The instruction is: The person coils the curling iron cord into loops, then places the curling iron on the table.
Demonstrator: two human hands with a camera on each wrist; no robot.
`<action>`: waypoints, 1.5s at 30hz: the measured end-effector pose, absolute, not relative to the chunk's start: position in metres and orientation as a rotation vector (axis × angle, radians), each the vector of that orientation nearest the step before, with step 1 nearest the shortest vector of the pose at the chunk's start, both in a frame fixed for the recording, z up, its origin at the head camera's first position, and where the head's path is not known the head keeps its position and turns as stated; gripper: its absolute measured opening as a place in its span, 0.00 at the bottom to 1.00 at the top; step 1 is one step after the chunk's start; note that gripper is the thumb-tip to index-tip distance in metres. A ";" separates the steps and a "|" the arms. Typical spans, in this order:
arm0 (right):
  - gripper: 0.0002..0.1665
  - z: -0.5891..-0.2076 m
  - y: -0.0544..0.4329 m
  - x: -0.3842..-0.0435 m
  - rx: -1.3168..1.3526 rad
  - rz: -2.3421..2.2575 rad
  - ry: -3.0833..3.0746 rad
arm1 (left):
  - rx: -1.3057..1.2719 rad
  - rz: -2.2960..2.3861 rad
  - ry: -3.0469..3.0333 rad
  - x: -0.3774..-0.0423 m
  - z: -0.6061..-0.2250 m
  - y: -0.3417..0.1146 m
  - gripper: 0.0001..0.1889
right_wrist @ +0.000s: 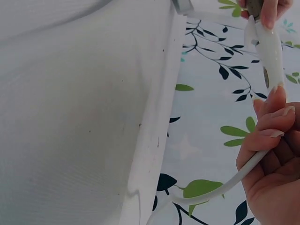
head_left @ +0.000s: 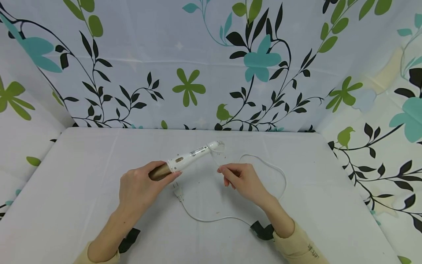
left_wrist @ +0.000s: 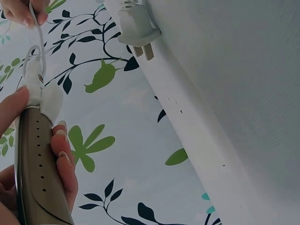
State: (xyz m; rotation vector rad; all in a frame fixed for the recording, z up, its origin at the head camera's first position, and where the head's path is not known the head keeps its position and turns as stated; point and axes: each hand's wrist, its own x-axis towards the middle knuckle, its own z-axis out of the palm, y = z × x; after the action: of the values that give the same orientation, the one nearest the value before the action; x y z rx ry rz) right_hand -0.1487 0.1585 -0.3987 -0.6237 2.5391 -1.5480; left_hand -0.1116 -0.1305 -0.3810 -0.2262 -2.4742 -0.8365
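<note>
A hair styling iron (head_left: 189,158) with a white handle and a gold-brown barrel is held at a slant above the white table. My left hand (head_left: 140,187) grips it by the barrel, thumb on one side and fingers on the other. In the left wrist view a row of small holes runs along the barrel (left_wrist: 40,159). My right hand (head_left: 245,179) pinches the white power cord (head_left: 280,174) near the handle's far end, where the cord makes a small loop. Across the right palm, the cord (right_wrist: 229,183) passes under curled fingers.
The two-pin plug (head_left: 178,192) lies on the table (head_left: 82,165) below the iron, its cord curving right toward my right wrist. A black wrist mount (head_left: 262,230) sits at that wrist. Patterned leaf-and-flower cloth (head_left: 141,44) rises behind the table and at both sides.
</note>
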 end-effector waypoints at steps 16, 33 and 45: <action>0.09 -0.395 0.150 -0.139 -0.938 -1.223 2.779 | -0.135 -0.725 -2.736 -0.111 -0.381 -0.133 0.26; 0.05 -0.388 0.152 -0.134 -1.352 -1.051 2.862 | -0.225 -0.603 -2.737 -0.111 -0.383 -0.137 0.24; 0.04 -0.384 0.159 -0.136 -1.441 -1.095 2.932 | -0.357 -0.564 -2.723 -0.112 -0.388 -0.137 0.16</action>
State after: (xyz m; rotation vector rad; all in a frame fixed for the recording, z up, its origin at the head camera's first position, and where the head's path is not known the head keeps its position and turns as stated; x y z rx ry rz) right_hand -0.1364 0.1588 -0.3839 -1.4413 2.9317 -1.0954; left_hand -0.1117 -0.1367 -0.3881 -0.3567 -2.7231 -0.5643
